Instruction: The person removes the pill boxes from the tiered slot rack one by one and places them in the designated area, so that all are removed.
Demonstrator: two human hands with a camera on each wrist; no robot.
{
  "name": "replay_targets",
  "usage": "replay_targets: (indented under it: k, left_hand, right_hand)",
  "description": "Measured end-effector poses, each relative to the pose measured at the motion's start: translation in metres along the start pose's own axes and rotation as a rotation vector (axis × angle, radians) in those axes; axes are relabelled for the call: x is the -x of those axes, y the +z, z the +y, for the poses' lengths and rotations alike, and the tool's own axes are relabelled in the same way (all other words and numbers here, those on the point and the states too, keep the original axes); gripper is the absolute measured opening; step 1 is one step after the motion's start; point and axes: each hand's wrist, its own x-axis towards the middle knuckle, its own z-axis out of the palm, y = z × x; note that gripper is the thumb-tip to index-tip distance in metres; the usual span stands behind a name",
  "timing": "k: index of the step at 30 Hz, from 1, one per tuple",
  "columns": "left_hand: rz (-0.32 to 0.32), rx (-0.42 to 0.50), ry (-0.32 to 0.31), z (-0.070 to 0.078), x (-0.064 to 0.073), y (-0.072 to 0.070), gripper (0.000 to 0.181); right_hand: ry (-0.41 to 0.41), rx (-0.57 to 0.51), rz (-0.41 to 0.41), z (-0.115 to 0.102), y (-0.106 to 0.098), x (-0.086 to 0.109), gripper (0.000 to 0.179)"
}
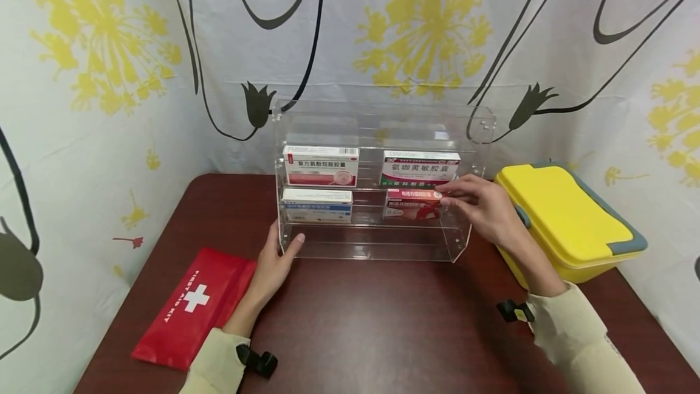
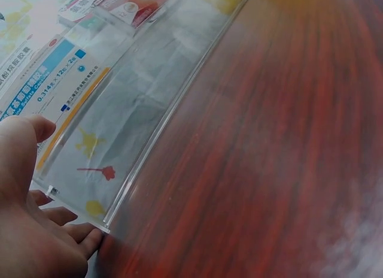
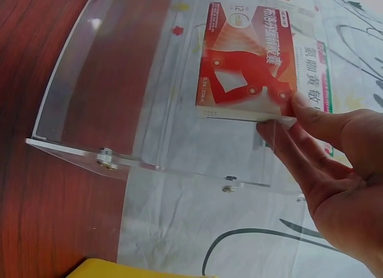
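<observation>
A clear acrylic display rack [image 1: 361,251] stands on the table with medicine boxes on its tiers. My right hand [image 1: 488,208] pinches the upper right corner of a red medicine box [image 1: 411,204] on the lower tier, thumb in front and fingers behind; the right wrist view shows this red box [image 3: 248,62] close up. My left hand [image 1: 275,266] holds the rack's lower left side, its thumb inside and its fingers outside the side panel. Near that thumb sits a white-and-blue medicine box [image 2: 63,80].
On the tier above are a white-and-red medicine box [image 1: 321,167] and a white-and-green one [image 1: 418,166]. A red first aid pouch [image 1: 191,309] lies at left on the brown table [image 1: 350,327]. A yellow lidded box [image 1: 569,217] stands right of the rack, close to my right forearm. Patterned cloth hangs behind.
</observation>
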Motion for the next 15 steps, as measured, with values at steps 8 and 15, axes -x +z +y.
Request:
replay_targets:
  k: [8, 15]
  left_hand:
    - [-0.009, 0.003, -0.006, 0.002, 0.001, -0.001, 0.071]
    - [-0.016, 0.000, -0.010, 0.001, 0.001, -0.001, 0.071]
  right_hand:
    - [-0.008, -0.012, 0.005, -0.008, -0.011, -0.004, 0.025]
    - [-0.038, 0.019, 0.049, -0.016, -0.023, -0.009, 0.028]
